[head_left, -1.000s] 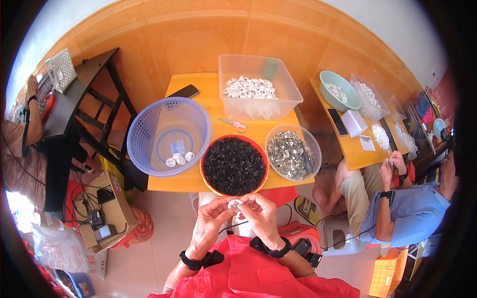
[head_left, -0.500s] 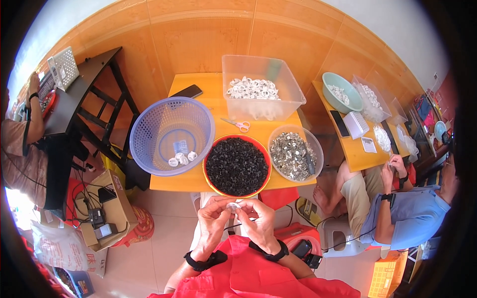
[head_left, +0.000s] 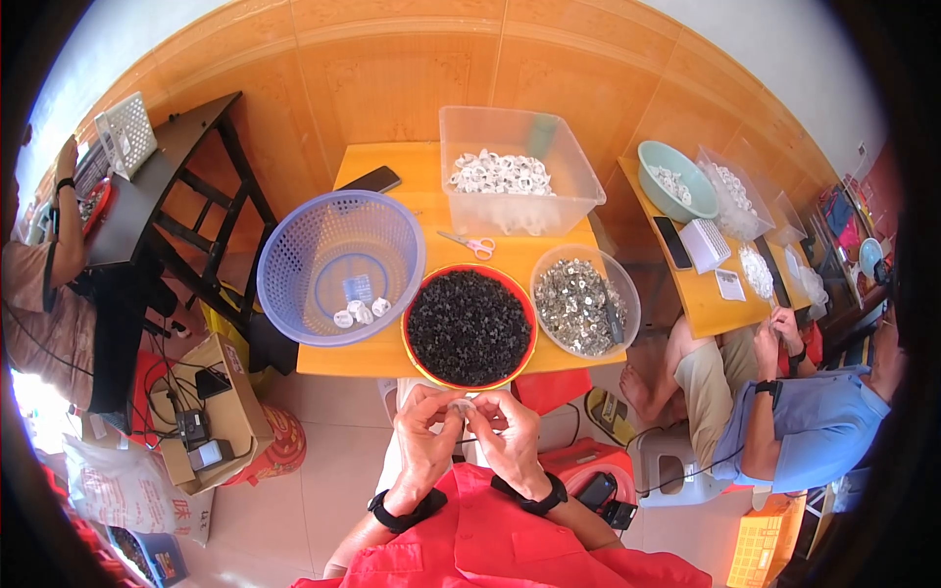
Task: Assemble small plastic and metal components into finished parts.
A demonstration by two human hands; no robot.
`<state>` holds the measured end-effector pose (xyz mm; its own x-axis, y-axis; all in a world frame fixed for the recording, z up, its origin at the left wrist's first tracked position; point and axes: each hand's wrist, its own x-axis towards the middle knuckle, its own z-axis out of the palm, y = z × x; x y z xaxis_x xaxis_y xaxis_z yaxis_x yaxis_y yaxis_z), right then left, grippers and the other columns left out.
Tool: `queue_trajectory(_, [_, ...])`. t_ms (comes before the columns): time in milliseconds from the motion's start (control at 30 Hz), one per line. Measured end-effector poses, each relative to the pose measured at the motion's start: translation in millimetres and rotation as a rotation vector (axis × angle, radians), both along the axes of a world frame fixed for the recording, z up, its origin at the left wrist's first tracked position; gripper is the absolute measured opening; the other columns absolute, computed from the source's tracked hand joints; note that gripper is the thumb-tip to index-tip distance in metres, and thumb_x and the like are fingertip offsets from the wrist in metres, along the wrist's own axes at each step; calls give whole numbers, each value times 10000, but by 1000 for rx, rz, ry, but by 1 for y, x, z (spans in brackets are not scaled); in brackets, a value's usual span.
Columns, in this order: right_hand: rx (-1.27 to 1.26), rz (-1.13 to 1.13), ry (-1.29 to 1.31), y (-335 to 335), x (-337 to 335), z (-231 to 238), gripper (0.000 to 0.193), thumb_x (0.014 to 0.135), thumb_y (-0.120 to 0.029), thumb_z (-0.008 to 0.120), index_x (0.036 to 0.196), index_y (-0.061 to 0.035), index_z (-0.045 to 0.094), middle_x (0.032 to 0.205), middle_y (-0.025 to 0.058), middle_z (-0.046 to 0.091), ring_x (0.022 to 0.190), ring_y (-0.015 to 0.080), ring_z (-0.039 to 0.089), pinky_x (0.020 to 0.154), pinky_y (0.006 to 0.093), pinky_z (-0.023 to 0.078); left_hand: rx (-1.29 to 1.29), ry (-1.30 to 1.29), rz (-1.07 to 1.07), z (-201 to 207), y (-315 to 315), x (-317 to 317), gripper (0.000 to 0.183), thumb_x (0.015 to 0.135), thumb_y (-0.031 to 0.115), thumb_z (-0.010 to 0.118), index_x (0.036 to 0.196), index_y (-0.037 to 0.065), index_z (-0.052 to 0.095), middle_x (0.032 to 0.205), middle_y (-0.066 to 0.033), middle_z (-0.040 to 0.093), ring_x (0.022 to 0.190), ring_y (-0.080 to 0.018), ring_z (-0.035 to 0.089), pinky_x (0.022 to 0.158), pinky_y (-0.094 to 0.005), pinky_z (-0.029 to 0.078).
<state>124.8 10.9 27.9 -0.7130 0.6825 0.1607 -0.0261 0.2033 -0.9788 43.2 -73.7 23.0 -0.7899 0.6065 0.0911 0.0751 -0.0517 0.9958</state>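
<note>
Just in front of the table's near edge, my left hand (head_left: 423, 441) and my right hand (head_left: 506, 436) meet, fingertips pinched on one small white plastic part (head_left: 461, 404). The fingers cover most of it, so its exact shape is hidden. Right beyond my hands, small black pieces (head_left: 469, 328) fill a red bowl (head_left: 534, 333) with a yellow edge. To its right, a clear round tub (head_left: 634, 299) holds small metal pieces (head_left: 580, 309). On the left, a blue perforated basket (head_left: 284, 255) has several white parts (head_left: 361, 312) at its bottom.
A clear bin (head_left: 524, 218) of white parts stands at the back of the table (head_left: 323, 361). White-handled scissors (head_left: 479, 247) and a dark phone (head_left: 374, 180) lie nearby. One person (head_left: 804, 416) sits at a right-hand table, another (head_left: 44, 323) at the left. A cardboard box (head_left: 240, 431) is lower left.
My hands still pinch the small white part together, with slight finger shifts around it. The view has moved a little; the bowls and basket stay put.
</note>
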Motion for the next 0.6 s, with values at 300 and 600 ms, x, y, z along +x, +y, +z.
queue_trajectory(300, [-749, 76, 127, 7, -7, -1, 84, 860, -17, 571, 921, -6, 515, 818, 95, 626, 703, 156, 646, 632, 266, 558, 239, -439, -65, 2, -5, -3, 249, 819, -75, 545, 1063, -42, 577, 964, -72, 570, 845, -140, 613, 778, -243, 489])
queue_trajectory(600, [-524, 174, -11, 3, -18, -5, 83, 862, -63, 598, 901, 1, 561, 768, 44, 623, 694, 83, 601, 617, 205, 495, 211, -337, 103, 3, -13, -18, 156, 800, -41, 547, 925, -19, 639, 847, -49, 588, 784, -145, 608, 699, -252, 517])
